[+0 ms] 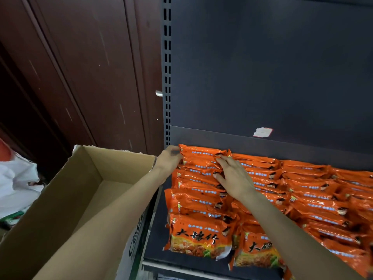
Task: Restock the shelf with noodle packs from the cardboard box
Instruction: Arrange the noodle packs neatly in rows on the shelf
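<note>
Squeezing the rear pack (198,156) at twelve o'clock, left hand (168,160) is gripping its end, right hand (232,176) is pressing flat-fingered; overpushing risks toppling the row.

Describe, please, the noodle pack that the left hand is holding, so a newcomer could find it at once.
Start at the dark shelf right of the open cardboard box. Follow its leftmost row of orange noodle packs to the back panel. The rearmost pack stands there, alone pinched at its left edge by the left hand.
</note>
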A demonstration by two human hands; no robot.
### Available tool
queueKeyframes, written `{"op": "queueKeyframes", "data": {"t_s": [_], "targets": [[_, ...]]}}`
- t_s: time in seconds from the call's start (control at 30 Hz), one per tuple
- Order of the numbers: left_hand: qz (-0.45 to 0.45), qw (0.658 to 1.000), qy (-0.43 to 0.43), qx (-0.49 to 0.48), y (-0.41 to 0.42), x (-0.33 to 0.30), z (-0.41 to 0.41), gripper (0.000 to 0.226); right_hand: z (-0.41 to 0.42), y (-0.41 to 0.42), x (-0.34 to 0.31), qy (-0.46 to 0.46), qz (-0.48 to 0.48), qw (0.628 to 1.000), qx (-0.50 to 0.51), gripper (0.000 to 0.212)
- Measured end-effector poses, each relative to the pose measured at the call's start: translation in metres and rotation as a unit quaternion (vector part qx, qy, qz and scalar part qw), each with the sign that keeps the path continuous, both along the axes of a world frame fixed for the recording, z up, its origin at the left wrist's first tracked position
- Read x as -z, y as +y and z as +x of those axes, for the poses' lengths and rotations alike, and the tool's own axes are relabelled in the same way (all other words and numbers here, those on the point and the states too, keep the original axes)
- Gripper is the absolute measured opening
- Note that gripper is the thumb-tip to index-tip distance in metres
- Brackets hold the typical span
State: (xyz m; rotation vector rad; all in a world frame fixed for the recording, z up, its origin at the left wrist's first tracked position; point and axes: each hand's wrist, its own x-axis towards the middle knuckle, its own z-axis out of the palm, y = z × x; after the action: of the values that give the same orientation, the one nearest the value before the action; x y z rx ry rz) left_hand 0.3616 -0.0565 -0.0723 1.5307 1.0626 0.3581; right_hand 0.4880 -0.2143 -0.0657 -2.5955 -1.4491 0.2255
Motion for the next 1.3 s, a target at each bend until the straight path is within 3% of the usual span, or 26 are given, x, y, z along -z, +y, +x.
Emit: {"op": "queueKeyframes", "data": {"t_s": [0.2, 0.47, 0.57, 0.63, 0.7, 0.77, 0.87, 0.97, 1.1, 1.3], "targets": [[-0.054, 0.996, -0.032, 0.067, -0.006, -0.009, -0.002, 0.047, -0.004, -0.001, -0.002, 0.000, -0.020, 0.999, -0.040, 0.055], [0.110, 0.985, 0.049, 0.127, -0.026, -0.005, -0.044, 0.058, -0.038, -0.032, -0.017, 0.094, 0.055, 0.994, -0.026, 0.054], [0.057, 0.990, 0.040, 0.121, -0.034, -0.009, -0.059, 0.074, -0.058, -0.046, -0.020, 0.095, 0.032, 0.993, -0.054, 0.066], [0.040, 0.983, 0.011, 0.178, -0.043, -0.018, -0.072, 0.089, -0.068, -0.053, -0.022, 0.093, -0.014, 0.993, -0.068, 0.086], [0.118, 0.949, 0.049, 0.288, -0.055, -0.024, -0.085, 0.098, -0.076, -0.059, -0.021, 0.065, -0.087, 0.991, -0.073, 0.108], [0.241, 0.890, 0.152, 0.355, -0.065, -0.020, -0.090, 0.113, -0.081, -0.062, -0.017, 0.029, -0.144, 0.987, -0.070, 0.118], [0.401, 0.785, 0.253, 0.398, -0.084, -0.005, -0.082, 0.118, -0.091, -0.063, -0.006, -0.039, -0.136, 0.988, -0.067, 0.113], [0.491, 0.719, 0.279, 0.406, -0.103, 0.002, -0.070, 0.113, -0.096, -0.069, -0.002, -0.041, -0.082, 0.995, -0.050, 0.107], [0.543, 0.680, 0.302, 0.390, -0.113, 0.003, -0.063, 0.105, -0.087, -0.095, -0.015, -0.019, -0.076, 0.997, 0.007, 0.114], [0.554, 0.653, 0.314, 0.410, -0.131, 0.011, -0.058, 0.110, -0.066, -0.133, 0.002, -0.057, -0.137, 0.987, 0.070, 0.120]]}}
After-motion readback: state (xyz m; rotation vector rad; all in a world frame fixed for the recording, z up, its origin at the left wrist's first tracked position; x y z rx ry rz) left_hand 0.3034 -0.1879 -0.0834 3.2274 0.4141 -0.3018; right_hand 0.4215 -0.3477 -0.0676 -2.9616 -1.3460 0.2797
